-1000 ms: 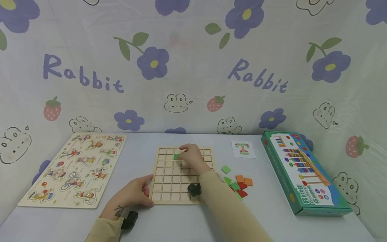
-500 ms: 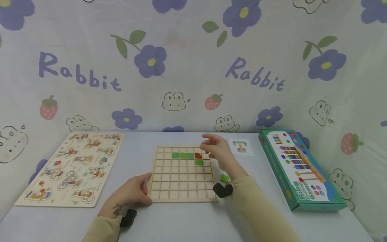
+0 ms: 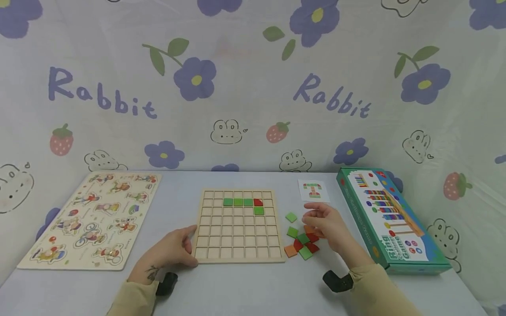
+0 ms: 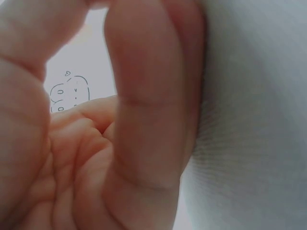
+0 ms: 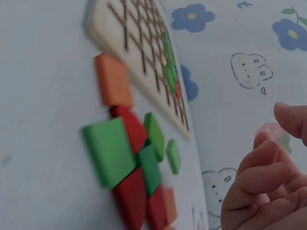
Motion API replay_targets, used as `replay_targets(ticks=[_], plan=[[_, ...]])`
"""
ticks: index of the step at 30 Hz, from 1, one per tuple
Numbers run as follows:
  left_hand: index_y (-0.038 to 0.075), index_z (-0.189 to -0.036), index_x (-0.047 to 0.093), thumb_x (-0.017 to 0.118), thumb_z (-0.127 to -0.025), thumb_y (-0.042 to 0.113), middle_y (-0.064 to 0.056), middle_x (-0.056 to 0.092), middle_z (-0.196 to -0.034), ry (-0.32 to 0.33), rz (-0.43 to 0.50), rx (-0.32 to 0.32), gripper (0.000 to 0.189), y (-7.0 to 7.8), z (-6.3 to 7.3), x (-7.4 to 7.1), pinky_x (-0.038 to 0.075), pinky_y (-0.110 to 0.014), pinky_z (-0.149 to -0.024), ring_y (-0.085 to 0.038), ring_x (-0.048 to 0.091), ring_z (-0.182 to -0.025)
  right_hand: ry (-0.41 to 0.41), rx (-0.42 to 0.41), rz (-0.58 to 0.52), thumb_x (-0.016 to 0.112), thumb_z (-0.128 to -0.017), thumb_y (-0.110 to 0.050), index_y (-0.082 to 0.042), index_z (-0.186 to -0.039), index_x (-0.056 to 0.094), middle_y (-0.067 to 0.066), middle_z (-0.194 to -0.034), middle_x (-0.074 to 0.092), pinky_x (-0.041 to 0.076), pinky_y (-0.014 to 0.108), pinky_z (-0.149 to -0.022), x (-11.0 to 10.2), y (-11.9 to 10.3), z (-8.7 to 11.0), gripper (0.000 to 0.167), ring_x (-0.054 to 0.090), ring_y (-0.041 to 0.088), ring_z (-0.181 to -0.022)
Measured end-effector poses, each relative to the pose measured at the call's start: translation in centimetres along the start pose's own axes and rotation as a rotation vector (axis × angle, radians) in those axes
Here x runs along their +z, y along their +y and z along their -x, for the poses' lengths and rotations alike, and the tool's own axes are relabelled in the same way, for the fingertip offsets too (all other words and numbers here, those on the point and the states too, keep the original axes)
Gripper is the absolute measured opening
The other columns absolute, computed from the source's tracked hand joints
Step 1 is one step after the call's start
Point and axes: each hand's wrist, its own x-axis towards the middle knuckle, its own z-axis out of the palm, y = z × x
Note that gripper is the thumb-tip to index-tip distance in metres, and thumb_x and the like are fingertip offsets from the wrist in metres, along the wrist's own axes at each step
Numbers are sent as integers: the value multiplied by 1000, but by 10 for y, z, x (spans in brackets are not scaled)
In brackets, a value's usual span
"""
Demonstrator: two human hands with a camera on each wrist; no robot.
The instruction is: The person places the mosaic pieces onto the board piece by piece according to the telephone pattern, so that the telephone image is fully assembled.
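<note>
A wooden grid board [image 3: 239,230] lies at the middle of the table. Near its far side sit a row of green tiles [image 3: 238,202], a red rounded tile [image 3: 258,202] and a green one below that. My left hand [image 3: 171,250] rests at the board's left edge, its thumb by the near corner. To the right of the board, loose green, red and orange tiles [image 3: 290,250] lie in a scattered pile. Over the pile's right side is my right hand [image 3: 330,226], fingers loosely bent, with no tile visible between them; it partly covers an orange tile [image 3: 309,229].
A small pattern card [image 3: 313,190] lies behind the loose tiles. On the far right is a green toy box [image 3: 391,228]; at left, a wooden picture puzzle [image 3: 91,219]. A printed cloth [image 3: 253,87] hangs behind the table.
My right hand has left the board's far side, moving right and nearer, over the loose tiles. The placed tiles are now uncovered. The left hand stays at the board's edge.
</note>
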Motion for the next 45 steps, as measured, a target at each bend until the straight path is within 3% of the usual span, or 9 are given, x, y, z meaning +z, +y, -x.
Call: replay_targets(ticks=[11, 18, 24, 36, 45], plan=[[0, -140, 37, 82, -55, 3, -5, 51, -70, -6, -3, 7, 97, 1, 1, 0, 37, -27, -51, -14, 46, -58, 45, 119, 173, 67, -82, -15, -1, -116, 57, 1, -83, 61, 38, 25, -53, -16, 31, 22, 39, 48, 17, -66], [-1, -139, 37, 82, -54, 3, -5, 51, -70, -4, -9, 11, 97, -1, 0, 0, 37, -27, -51, -15, 46, -58, 70, 118, 347, 71, -75, -12, -1, -93, 64, 4, -83, 62, 41, 28, -59, -13, 43, 24, 22, 48, 17, -69], [0, -140, 37, 83, -54, 3, -5, 51, -70, -4, -3, 19, 98, -3, -1, 0, 37, -27, -51, -15, 46, -58, 71, 120, 464, 71, -75, -11, -1, -88, 64, 7, -82, 58, 40, 28, -61, -10, 42, 24, 17, 47, 19, -76], [-1, -139, 38, 82, -54, 2, -5, 51, -70, 0, 2, 26, 96, -1, 0, 0, 36, -27, -50, -15, 45, -58, 62, 129, 511, 70, -73, -8, -3, -77, 59, 6, -77, 54, 37, 29, -58, -6, 40, 23, 13, 46, 19, -74], [-1, -139, 38, 82, -53, 3, -5, 51, -69, 0, 6, 20, 97, -2, -1, 0, 37, -27, -51, -15, 46, -58, -15, 147, 488, 70, -72, -9, -5, -71, 57, 3, -67, 49, 33, 29, -56, -10, 29, 22, 13, 44, 17, -66]])
